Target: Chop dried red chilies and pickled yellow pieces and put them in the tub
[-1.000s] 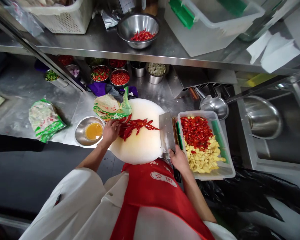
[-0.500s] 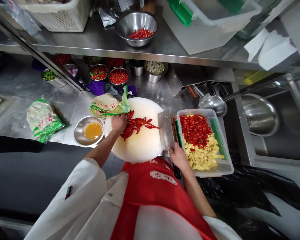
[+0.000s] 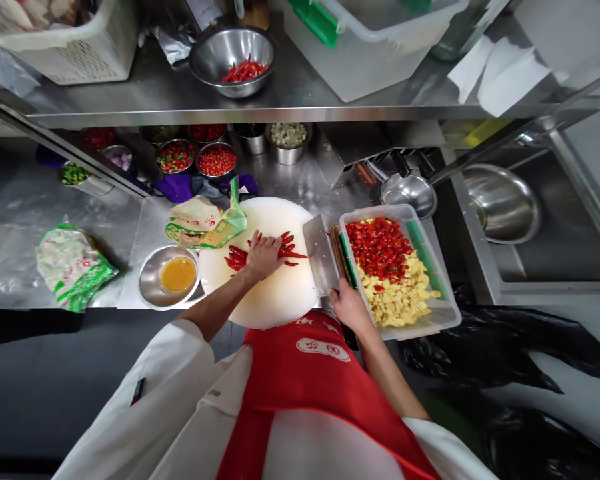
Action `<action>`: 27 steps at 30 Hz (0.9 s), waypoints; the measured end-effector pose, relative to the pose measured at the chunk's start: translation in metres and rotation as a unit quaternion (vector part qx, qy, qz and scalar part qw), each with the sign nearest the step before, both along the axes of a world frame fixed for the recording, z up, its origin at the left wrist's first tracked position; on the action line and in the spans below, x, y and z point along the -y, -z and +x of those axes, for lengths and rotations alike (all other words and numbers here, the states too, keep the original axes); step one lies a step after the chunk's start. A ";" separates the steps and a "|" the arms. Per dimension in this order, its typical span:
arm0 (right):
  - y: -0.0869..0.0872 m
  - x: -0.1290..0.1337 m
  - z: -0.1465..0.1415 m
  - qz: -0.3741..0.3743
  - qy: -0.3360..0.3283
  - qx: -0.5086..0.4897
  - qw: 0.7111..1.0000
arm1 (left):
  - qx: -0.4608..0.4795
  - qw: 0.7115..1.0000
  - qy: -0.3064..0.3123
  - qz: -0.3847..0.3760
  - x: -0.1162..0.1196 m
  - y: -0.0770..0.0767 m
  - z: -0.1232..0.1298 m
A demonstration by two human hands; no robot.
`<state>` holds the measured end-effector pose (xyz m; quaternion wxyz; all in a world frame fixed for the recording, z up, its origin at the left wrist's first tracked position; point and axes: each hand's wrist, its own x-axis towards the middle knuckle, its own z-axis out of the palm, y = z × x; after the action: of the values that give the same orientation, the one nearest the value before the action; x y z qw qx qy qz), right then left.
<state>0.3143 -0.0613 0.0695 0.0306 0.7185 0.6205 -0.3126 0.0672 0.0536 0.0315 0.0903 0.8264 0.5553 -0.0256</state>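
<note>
My left hand (image 3: 264, 255) lies with its fingers apart on a group of whole red chillies (image 3: 237, 257) on the round white cutting board (image 3: 275, 303). My right hand (image 3: 349, 303) grips the handle of a cleaver (image 3: 321, 257), whose broad blade stands at the board's right edge. An opened green and white plastic bag (image 3: 200, 223) touches the board's upper left edge. Right of the cleaver is a clear plastic box (image 3: 445, 321) with chopped red chillies (image 3: 379, 248) and pale yellow slices (image 3: 395, 293).
Left of the board stands a steel bowl (image 3: 147, 283) with yellow liquid; farther left lies another plastic bag (image 3: 73, 260). Behind are several small tubs of ingredients and a steel ladle (image 3: 410, 193). An overhead shelf (image 3: 300, 115) carries a bowl of chillies (image 3: 233, 50). A sink (image 3: 560, 227) is right.
My left hand has moved right from the chillies' left end onto their middle, and they now lie more bunched together. The cleaver stays at the board's right edge. The whole view has shifted.
</note>
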 end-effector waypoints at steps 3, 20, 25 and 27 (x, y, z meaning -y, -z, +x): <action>-0.001 -0.001 0.000 -0.002 -0.001 -0.001 1.000 | 0.000 1.000 -0.019 -0.007 0.002 0.000 0.008; -0.020 0.003 0.014 -0.009 -0.029 -0.166 0.986 | 0.040 0.995 -0.085 -0.011 0.003 -0.016 -0.010; -0.023 0.002 0.011 -0.024 -0.002 -0.139 0.990 | 0.036 0.993 -0.104 -0.031 0.004 -0.026 -0.016; -0.024 0.003 0.009 -0.023 -0.009 -0.133 0.991 | 0.017 0.993 -0.097 -0.057 0.005 -0.024 -0.013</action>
<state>0.3230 -0.0641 0.0935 -0.0328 0.6641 0.6182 -0.4193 0.0542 0.0489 0.0559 0.1492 0.7622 0.6290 -0.0341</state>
